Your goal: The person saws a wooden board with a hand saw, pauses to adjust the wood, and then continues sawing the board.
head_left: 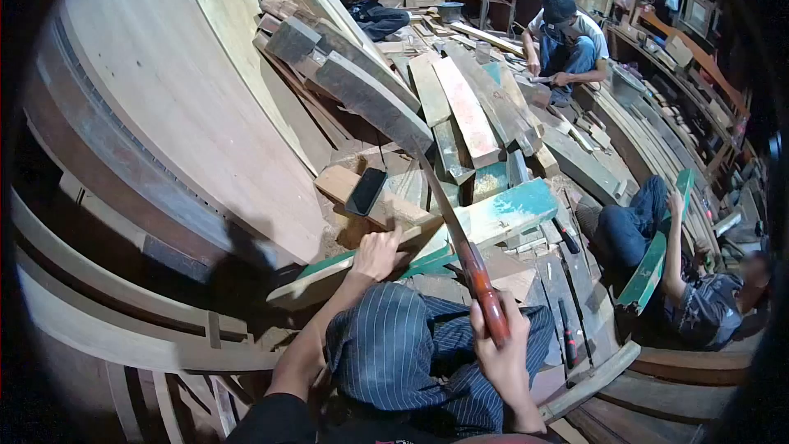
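My right hand is closed around the reddish-brown wooden handle of a machete. Its long, narrow blade points up and away from me, passing over a wooden board with green and white paint. That board slants across in front of my knees. At its left part, my left hand grips the upper edge, with the fingertips partly hidden behind the wood. A black phone lies just beyond my left hand, on a bare wood block.
Timber offcuts are heaped ahead. Tools with a black handle and a red-black handle lie at my right. Large curved panels stand at left. A co-worker at right holds a green board; two more people sit farther back.
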Demonstrator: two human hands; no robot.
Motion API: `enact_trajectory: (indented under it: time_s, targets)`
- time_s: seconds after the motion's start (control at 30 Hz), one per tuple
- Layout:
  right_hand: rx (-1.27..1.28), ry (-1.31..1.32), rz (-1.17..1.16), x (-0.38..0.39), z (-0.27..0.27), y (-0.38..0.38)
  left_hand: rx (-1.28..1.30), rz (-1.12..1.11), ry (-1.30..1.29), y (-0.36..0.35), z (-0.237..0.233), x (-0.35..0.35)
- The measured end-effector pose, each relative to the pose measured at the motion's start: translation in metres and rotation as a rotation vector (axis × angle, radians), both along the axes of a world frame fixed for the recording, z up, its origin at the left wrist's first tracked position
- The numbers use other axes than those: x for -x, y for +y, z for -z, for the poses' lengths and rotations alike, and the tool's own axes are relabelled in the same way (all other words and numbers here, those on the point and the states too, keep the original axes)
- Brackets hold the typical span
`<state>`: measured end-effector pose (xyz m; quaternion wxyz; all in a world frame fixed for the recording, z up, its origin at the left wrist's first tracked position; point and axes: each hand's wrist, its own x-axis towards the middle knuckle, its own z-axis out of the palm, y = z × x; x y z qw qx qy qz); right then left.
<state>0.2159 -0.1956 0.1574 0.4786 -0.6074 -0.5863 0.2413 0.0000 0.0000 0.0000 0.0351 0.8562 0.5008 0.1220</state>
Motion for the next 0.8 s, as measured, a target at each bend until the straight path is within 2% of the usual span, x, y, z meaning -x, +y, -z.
enact_trajectory:
  time_s: [0.03, 0.07, 0.2, 0.37, 0.43, 0.53, 0.57, 0.63, 0.7, 0.8]
  targets:
    - [0.057, -0.013, -0.007, 0.004, -0.008, 0.010, -0.026, 0.003, -0.055, 0.003, 0.002, 0.001]
    - [0.013, -0.036, -0.012, 0.006, -0.017, 0.020, -0.053, 0.013, -0.115, 0.008, 0.004, 0.000]
    - [0.066, 0.136, 0.013, -0.003, -0.010, 0.030, -0.013, -0.037, -0.074, 0.011, -0.016, -0.001]
    - [0.139, 0.042, 0.028, -0.016, -0.020, -0.018, -0.020, -0.060, -0.104, 0.015, -0.020, -0.002]
    - [0.167, -0.099, 0.014, -0.027, -0.033, -0.046, -0.017, -0.077, -0.105, 0.018, -0.018, 0.000]
    - [0.334, 0.225, 0.142, -0.031, -0.056, -0.067, -0.014, -0.054, -0.114, 0.023, -0.015, 0.001]
    - [0.322, 0.306, 0.216, -0.029, -0.055, -0.064, -0.027, -0.040, -0.127, 0.022, -0.016, 0.000]
    - [0.319, 0.266, 0.172, -0.031, -0.055, -0.055, -0.009, -0.046, -0.112, 0.020, -0.018, -0.002]
    - [0.165, 0.035, 0.051, -0.026, -0.033, -0.029, -0.018, -0.020, -0.110, 0.016, -0.018, 0.000]
    - [0.084, 0.052, 0.025, -0.005, -0.013, 0.014, -0.032, -0.053, -0.079, 0.010, -0.020, -0.001]
